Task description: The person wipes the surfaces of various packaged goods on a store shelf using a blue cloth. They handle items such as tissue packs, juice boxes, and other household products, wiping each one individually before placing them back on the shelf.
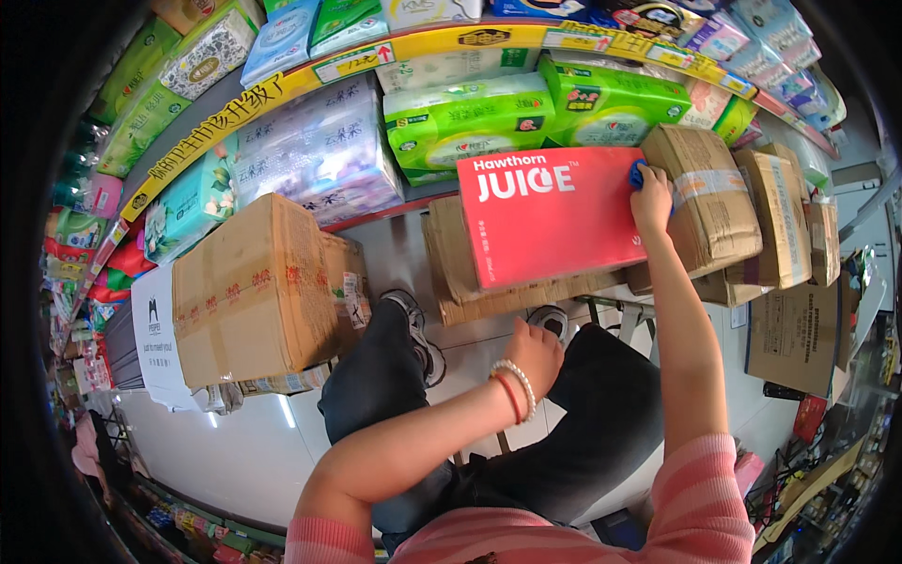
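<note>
A red hawthorn juice carton [557, 225] lies on top of brown cardboard boxes [444, 247] in front of me. At its right end, my right hand [652, 197] grips a small blue object [638, 173], mostly covered by the fingers, so its kind cannot be made out. That hand is also close to a taped brown box [708, 197] on the right. My left hand [537, 363], with a beaded bracelet [525, 388] and a red band at the wrist, hangs between my knees with fingers curled. No object shows in it, but its palm is hidden.
Shelves with tissue packs [468, 120] run along the far side behind a yellow price strip [437, 44]. Large brown cartons [239, 296] stand at my left. More taped boxes [775, 218] are stacked at the right, above a printed carton [793, 338] lower down. Pale floor tiles [232, 444] lie below.
</note>
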A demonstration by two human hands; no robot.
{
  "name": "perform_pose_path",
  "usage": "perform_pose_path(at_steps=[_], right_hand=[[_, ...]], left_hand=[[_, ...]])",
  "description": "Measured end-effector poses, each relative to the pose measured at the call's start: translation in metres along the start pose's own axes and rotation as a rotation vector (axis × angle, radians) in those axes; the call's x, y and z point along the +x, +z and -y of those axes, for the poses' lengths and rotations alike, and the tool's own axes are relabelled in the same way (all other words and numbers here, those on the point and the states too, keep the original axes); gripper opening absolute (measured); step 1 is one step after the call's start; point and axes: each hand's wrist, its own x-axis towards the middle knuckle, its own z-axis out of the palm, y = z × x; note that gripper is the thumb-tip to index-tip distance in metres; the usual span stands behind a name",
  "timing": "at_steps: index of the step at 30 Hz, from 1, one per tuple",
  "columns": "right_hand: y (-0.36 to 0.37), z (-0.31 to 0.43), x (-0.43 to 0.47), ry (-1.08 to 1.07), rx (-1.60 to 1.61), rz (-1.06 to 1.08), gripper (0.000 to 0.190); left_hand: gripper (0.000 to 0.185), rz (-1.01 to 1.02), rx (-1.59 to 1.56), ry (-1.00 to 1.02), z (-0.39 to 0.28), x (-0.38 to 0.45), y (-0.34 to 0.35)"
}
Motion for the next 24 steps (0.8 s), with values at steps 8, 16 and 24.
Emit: perform_pose_path(at_steps=[8,16,24], right_hand=[[0.044,0.22,-0.031,-0.478,0.528,0.036,0.037],[-0.013,0.267,-0.03,-0.569,0.655,0.475,0.026],[0.014,0.268,0.106,-0.595,0.183,0.401,0.07]], left_hand=[[0.033,0.237,-0.079,0.087,-0.021,0.019,-0.012],[0.037,0.138,-0.022,0.104,-0.028,0.009,-0.019],[0.043,0.195,0.033,0.068,-0.018,0.005,-0.029]])
